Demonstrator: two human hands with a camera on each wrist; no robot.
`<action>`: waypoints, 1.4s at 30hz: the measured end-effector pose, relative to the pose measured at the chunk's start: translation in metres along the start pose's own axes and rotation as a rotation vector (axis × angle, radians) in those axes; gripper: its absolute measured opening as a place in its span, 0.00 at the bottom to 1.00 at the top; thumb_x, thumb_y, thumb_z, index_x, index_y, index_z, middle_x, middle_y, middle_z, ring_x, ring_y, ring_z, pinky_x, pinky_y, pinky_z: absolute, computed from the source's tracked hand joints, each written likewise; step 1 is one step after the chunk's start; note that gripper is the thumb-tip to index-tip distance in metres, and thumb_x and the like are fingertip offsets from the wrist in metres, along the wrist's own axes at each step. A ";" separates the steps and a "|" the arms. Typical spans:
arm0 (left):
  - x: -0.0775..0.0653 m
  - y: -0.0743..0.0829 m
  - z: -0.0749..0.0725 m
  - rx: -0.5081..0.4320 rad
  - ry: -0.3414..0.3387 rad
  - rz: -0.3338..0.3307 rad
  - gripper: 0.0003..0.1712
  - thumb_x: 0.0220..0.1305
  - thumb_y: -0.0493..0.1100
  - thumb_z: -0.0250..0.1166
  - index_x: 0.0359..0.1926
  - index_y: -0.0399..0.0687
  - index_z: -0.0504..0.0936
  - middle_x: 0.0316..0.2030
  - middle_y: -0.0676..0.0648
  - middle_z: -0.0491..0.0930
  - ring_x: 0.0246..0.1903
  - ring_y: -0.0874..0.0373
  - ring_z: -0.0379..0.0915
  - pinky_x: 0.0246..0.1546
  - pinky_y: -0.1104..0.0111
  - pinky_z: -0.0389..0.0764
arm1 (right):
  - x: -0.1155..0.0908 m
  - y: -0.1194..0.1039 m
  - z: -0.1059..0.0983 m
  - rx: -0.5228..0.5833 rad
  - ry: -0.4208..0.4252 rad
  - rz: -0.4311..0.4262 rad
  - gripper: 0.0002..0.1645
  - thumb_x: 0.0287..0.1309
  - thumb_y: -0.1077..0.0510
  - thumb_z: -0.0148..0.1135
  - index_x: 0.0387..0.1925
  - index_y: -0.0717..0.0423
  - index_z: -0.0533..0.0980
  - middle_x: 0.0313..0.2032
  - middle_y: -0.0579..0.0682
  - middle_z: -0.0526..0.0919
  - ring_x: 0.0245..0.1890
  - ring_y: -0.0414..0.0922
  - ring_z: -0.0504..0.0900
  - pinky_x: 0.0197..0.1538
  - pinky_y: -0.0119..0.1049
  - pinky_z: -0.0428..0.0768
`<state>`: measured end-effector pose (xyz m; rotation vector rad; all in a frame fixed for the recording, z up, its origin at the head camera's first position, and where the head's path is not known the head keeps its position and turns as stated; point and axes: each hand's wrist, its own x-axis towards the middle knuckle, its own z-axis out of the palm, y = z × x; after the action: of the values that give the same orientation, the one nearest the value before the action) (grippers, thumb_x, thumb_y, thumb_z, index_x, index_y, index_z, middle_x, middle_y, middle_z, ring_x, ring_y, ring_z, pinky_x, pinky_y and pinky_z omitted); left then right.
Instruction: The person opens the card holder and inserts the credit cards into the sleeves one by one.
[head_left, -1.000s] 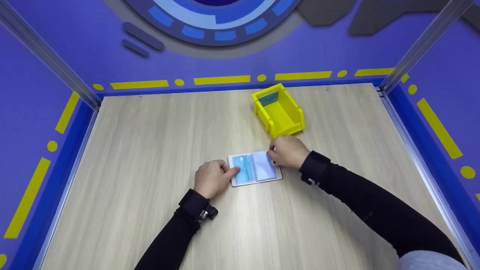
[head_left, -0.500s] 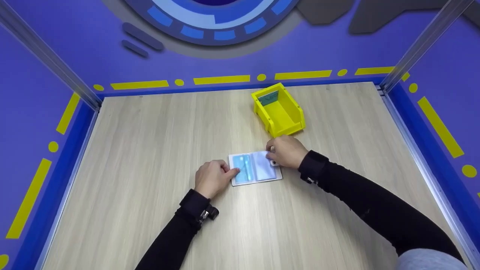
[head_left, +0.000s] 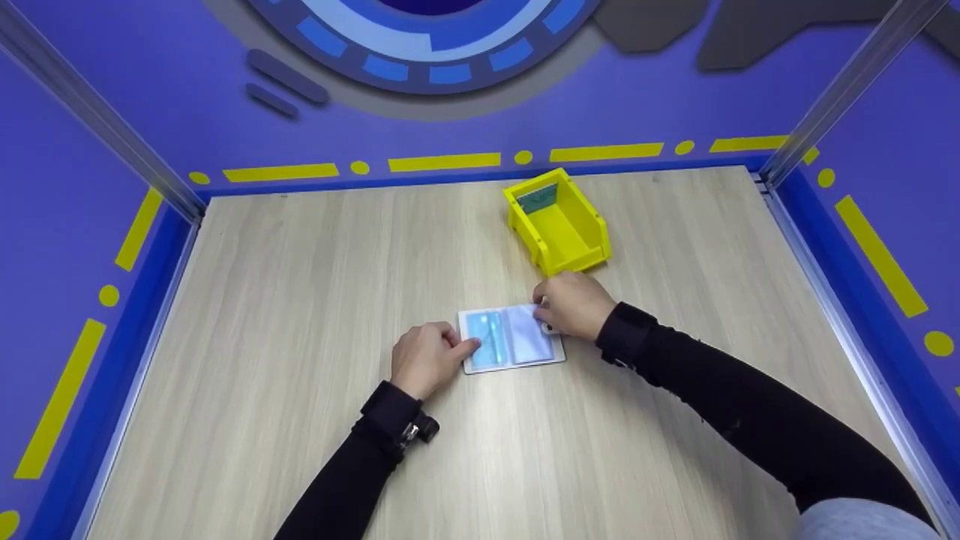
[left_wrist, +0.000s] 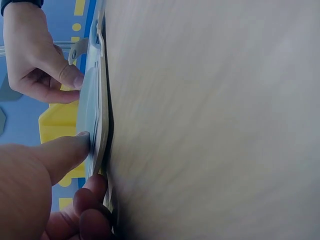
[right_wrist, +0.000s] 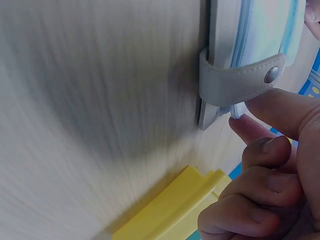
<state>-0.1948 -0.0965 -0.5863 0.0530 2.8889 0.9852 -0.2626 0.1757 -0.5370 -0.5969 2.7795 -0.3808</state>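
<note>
A small card holder [head_left: 512, 339] lies open on a pale wood-grain table [head_left: 300, 300], between a person's two hands, a bluish card sleeve [head_left: 489, 330] on its left half and a clear sleeve [head_left: 531, 341] on its right. At the holder's left edge, the left hand [head_left: 425, 358] pinches it, thumb on top and fingers tucked at the underside. At its far right corner, the right hand [head_left: 576, 302] pinches the edge of the clear sleeve between thumb and index finger, the other fingers curled in. Beside that grip, a pale strap [right_wrist: 235, 82] with a metal snap [right_wrist: 271, 74] stands up from the holder's right edge. Just beyond the holder, slightly right, sits a yellow bin [head_left: 564, 229]; blue-purple panels [head_left: 450, 135] rise farther behind the holder.
</note>
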 end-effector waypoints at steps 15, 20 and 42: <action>0.000 0.001 0.000 0.007 0.003 -0.001 0.23 0.66 0.64 0.78 0.23 0.58 0.83 0.20 0.59 0.74 0.23 0.60 0.71 0.29 0.64 0.67 | -0.003 -0.002 0.006 -0.103 0.091 -0.088 0.10 0.72 0.55 0.74 0.41 0.59 0.90 0.28 0.51 0.86 0.27 0.46 0.78 0.36 0.42 0.76; 0.000 0.002 0.000 0.006 0.001 -0.005 0.23 0.66 0.64 0.78 0.23 0.58 0.83 0.20 0.59 0.74 0.23 0.59 0.70 0.29 0.64 0.67 | -0.002 -0.001 0.006 -0.035 0.095 -0.068 0.08 0.70 0.56 0.75 0.41 0.58 0.89 0.32 0.53 0.90 0.30 0.46 0.81 0.39 0.44 0.81; -0.001 0.000 0.001 -0.004 0.012 0.013 0.23 0.65 0.64 0.78 0.23 0.58 0.83 0.20 0.60 0.74 0.23 0.60 0.71 0.29 0.64 0.68 | -0.005 0.003 0.002 0.094 0.099 -0.092 0.11 0.72 0.57 0.68 0.39 0.58 0.92 0.28 0.49 0.89 0.27 0.41 0.79 0.34 0.37 0.79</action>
<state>-0.1937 -0.0961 -0.5874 0.0666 2.9008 0.9973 -0.2585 0.1803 -0.5382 -0.7029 2.8156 -0.5716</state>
